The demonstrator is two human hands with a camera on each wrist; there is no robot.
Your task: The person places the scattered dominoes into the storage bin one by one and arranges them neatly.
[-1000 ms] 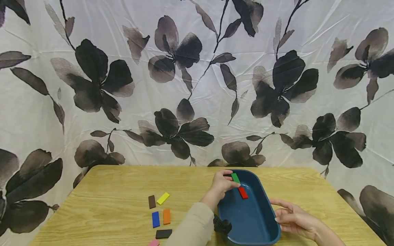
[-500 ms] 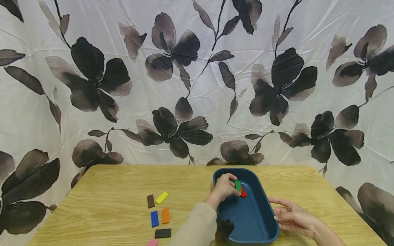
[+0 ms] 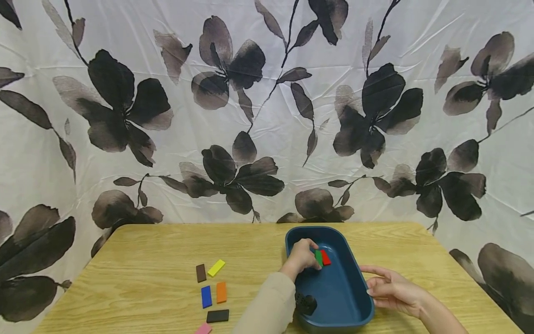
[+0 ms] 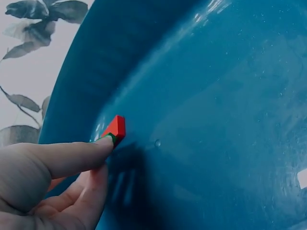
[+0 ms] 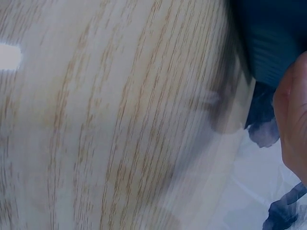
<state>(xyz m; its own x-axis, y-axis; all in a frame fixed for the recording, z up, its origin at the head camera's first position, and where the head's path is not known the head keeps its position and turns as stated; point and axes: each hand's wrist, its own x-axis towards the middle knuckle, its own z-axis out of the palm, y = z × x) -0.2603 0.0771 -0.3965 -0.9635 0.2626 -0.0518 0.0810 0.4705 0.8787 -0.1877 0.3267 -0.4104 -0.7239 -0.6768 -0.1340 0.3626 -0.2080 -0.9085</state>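
Observation:
In the head view, my left hand [image 3: 303, 256] reaches into the blue plastic bin [image 3: 346, 320] and pinches a green block [image 3: 319, 258] between thumb and fingers. A red block [image 3: 326, 257] lies on the bin floor right beside it. The left wrist view shows the red block's end [image 4: 120, 129] just past the fingertips, with only a sliver of the green block [image 4: 112, 138] visible. My right hand [image 3: 398, 293] rests against the bin's right outer side, thumb at the rim and fingers loosely extended. In the right wrist view, only part of that hand [image 5: 295, 115] appears beside the bin.
Left of the bin, the wooden table [image 3: 146, 278] bears a brown block [image 3: 201, 273], a yellow one [image 3: 216, 268], a blue one [image 3: 206, 297], an orange one [image 3: 221, 292], a black one [image 3: 218, 316] and a pink one [image 3: 203, 329]. A floral cloth [image 3: 167, 116] hangs behind.
My left hand has lowered the green block into the bin, bringing it alongside the red block, which now lies at a slightly different angle. The right hand keeps its place at the bin.

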